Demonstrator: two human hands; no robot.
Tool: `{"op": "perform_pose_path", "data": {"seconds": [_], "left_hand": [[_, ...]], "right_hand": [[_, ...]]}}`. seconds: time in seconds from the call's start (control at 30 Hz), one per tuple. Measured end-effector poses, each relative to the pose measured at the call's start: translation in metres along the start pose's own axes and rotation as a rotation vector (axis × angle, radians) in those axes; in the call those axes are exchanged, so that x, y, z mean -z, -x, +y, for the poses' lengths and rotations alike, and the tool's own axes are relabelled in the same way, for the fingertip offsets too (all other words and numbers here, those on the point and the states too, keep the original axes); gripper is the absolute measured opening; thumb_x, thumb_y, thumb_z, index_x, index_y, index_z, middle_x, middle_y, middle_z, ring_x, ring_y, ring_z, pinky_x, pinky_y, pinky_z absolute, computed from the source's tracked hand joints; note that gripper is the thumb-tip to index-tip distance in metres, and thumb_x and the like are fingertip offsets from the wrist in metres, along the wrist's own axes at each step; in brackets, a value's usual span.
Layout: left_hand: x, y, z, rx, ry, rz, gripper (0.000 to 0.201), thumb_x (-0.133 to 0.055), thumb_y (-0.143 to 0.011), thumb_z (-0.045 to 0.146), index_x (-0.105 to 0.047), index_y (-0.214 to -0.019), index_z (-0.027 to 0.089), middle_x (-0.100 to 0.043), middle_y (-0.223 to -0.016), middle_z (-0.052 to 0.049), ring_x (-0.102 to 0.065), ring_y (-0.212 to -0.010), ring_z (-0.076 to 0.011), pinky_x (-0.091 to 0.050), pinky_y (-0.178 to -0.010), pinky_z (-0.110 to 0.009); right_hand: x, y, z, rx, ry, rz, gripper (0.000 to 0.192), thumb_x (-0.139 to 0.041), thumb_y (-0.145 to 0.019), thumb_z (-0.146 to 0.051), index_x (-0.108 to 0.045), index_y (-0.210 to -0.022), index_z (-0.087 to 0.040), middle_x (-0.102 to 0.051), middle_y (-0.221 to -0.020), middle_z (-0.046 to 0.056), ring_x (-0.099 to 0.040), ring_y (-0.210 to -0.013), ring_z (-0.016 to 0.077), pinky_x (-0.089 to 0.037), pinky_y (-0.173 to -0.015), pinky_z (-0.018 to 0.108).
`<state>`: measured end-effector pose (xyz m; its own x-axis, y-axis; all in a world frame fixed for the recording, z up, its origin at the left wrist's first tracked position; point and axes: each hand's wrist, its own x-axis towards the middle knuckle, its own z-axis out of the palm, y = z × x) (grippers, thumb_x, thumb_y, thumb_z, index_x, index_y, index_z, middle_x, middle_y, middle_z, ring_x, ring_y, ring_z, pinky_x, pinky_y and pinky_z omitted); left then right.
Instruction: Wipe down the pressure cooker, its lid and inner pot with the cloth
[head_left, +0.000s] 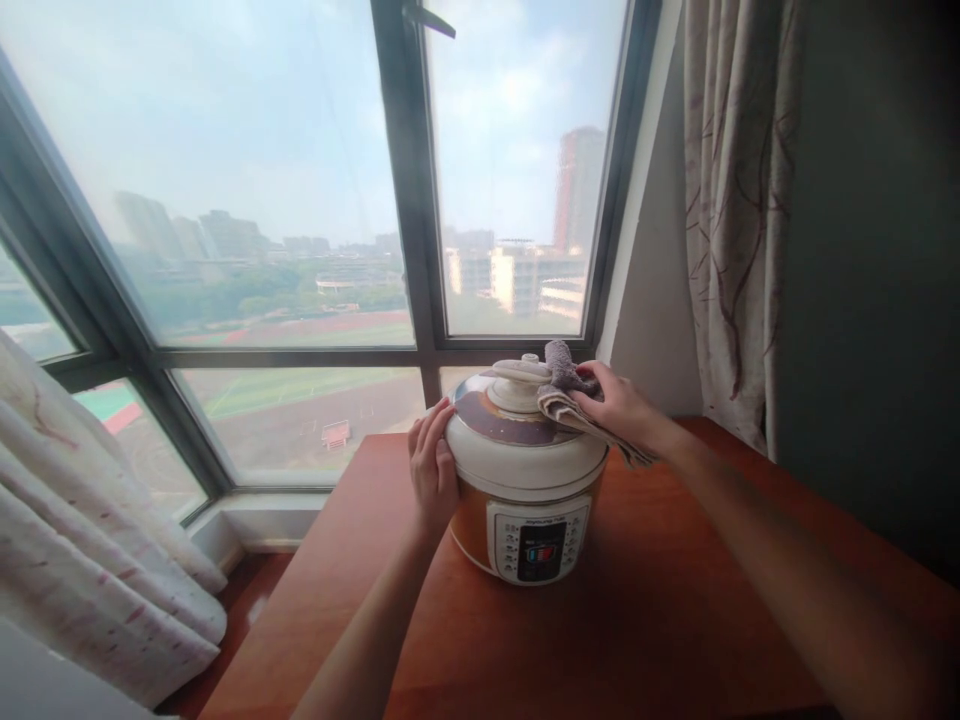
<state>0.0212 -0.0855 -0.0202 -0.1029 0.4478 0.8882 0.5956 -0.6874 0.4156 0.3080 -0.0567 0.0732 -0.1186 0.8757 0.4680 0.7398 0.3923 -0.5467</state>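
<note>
1. Nearest: two bare forearms reach in from the bottom edge, one on each side, over a reddish-brown table (337, 610).
2. On the table, near its far edge and close to the window, a round electric cooker (469, 510) stands upright. White lid (495, 465) on top, orange-brown body below.
3. Cooker's front faces the camera: pale panel with a dark display (541, 552), rows of small buttons down both sides. Lettering too blurred to read surely.
4. Left hand (433, 465): lies along the left side of the cooker, fingers reaching up to the lid's rim. Grip loose and unclosed, fingers nearly straight; it touches the cooker but has hold of nothing.
5. Right hand (619, 405): at the lid's right side. Grip closed, thumb and fingers pinching a bunched cloth (561, 370).
6. Cloth: grey-purple above, paler striped folds below; it rests on the lid's upper right, against the pale knob (517, 373), with a corner hanging past the rim.
7. Beyond the table: patterned curtains, one at left (82, 540), one at right (739, 200); dark-framed window (405, 170) between them.
8. Farthest, through the glass: sports ground (300, 385), trees, hazy buildings, reddish tower (577, 185), pale cloudy sky.
</note>
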Motion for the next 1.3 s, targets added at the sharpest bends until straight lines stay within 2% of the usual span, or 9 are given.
{"op": "perform_pose_path", "data": {"seconds": [0.13,0.33,0.47,0.6,0.83,0.93,1.03,1.17,1.3], "left_hand": [[0.000,0.000,0.001,-0.015,0.007,0.006,0.046,-0.029,-0.101,0.029,-0.058,-0.135,0.020,-0.058,-0.144,-0.010,-0.049,-0.133,-0.0249,-0.034,-0.114,-0.048],[-0.001,-0.001,0.001,-0.015,0.012,0.023,0.046,-0.029,-0.101,0.030,-0.058,-0.135,0.020,-0.058,-0.143,-0.010,-0.050,-0.132,-0.0264,-0.033,-0.114,-0.049],[-0.001,-0.001,0.001,-0.010,0.023,0.014,0.045,-0.030,-0.101,0.029,-0.058,-0.134,0.021,-0.058,-0.143,-0.010,-0.050,-0.131,-0.0267,-0.032,-0.114,-0.049],[-0.001,0.000,0.001,-0.012,0.022,0.021,0.045,-0.030,-0.101,0.029,-0.057,-0.136,0.022,-0.058,-0.143,-0.009,-0.051,-0.131,-0.0263,-0.032,-0.113,-0.048],[0.000,0.003,0.001,0.016,0.016,0.020,0.045,-0.031,-0.101,0.031,-0.058,-0.136,0.024,-0.056,-0.145,-0.007,-0.047,-0.133,-0.0267,-0.035,-0.113,-0.048],[0.000,0.003,0.001,0.021,0.023,0.015,0.045,-0.031,-0.101,0.031,-0.058,-0.137,0.024,-0.055,-0.146,-0.007,-0.047,-0.134,-0.0269,-0.036,-0.112,-0.048],[0.000,0.003,0.000,0.030,0.021,0.010,0.045,-0.031,-0.101,0.031,-0.058,-0.137,0.024,-0.055,-0.146,-0.007,-0.046,-0.134,-0.0271,-0.036,-0.112,-0.048],[0.001,0.003,-0.001,0.024,0.015,0.011,0.045,-0.031,-0.102,0.030,-0.057,-0.137,0.024,-0.056,-0.145,-0.008,-0.047,-0.134,-0.0268,-0.036,-0.112,-0.048],[0.002,0.002,-0.004,0.011,-0.002,-0.010,0.045,-0.031,-0.102,0.030,-0.057,-0.139,0.024,-0.056,-0.145,-0.007,-0.047,-0.134,-0.0265,-0.035,-0.113,-0.048]], "right_hand": [[-0.008,-0.046,0.013,-0.026,-0.051,-0.165,0.047,-0.056,-0.090,-0.032,-0.057,-0.135,-0.018,-0.061,-0.139,0.013,-0.057,-0.126,0.0298,-0.043,-0.106,0.040],[-0.020,-0.092,0.024,-0.091,-0.055,-0.179,0.031,-0.056,-0.092,-0.035,-0.072,-0.109,-0.015,-0.074,-0.113,0.014,-0.067,-0.105,0.0308,-0.051,-0.093,0.040],[-0.032,-0.115,0.009,-0.051,-0.089,-0.217,0.029,-0.055,-0.093,-0.036,-0.074,-0.104,-0.016,-0.075,-0.112,0.013,-0.066,-0.106,0.0298,-0.049,-0.097,0.041],[-0.043,-0.130,-0.015,0.064,-0.165,-0.360,0.029,-0.059,-0.092,-0.034,-0.073,-0.111,-0.017,-0.074,-0.118,0.010,-0.067,-0.105,0.0259,-0.049,-0.096,0.036],[-0.042,-0.144,-0.030,0.243,-0.237,-0.523,0.034,-0.071,-0.080,-0.021,-0.073,-0.113,-0.015,-0.075,-0.112,0.008,-0.068,-0.103,0.0234,-0.049,-0.091,0.031],[-0.047,-0.146,-0.030,0.272,-0.155,-0.476,0.029,-0.071,-0.082,-0.024,-0.074,-0.110,-0.018,-0.077,-0.108,0.005,-0.069,-0.099,0.0226,-0.050,-0.087,0.030],[-0.055,-0.145,-0.026,0.195,-0.012,-0.345,0.019,-0.067,-0.087,-0.032,-0.075,-0.099,-0.020,-0.077,-0.105,0.006,-0.069,-0.098,0.0246,-0.049,-0.085,0.031],[-0.060,-0.143,-0.017,0.088,0.069,-0.231,0.025,-0.064,-0.089,-0.042,-0.074,-0.095,-0.020,-0.077,-0.101,0.010,-0.068,-0.101,0.0282,-0.048,-0.087,0.032],[-0.052,-0.132,-0.008,0.064,0.080,-0.194,0.027,-0.062,-0.090,-0.045,-0.073,-0.096,-0.021,-0.076,-0.106,0.011,-0.066,-0.105,0.0295,-0.048,-0.089,0.033]]}}
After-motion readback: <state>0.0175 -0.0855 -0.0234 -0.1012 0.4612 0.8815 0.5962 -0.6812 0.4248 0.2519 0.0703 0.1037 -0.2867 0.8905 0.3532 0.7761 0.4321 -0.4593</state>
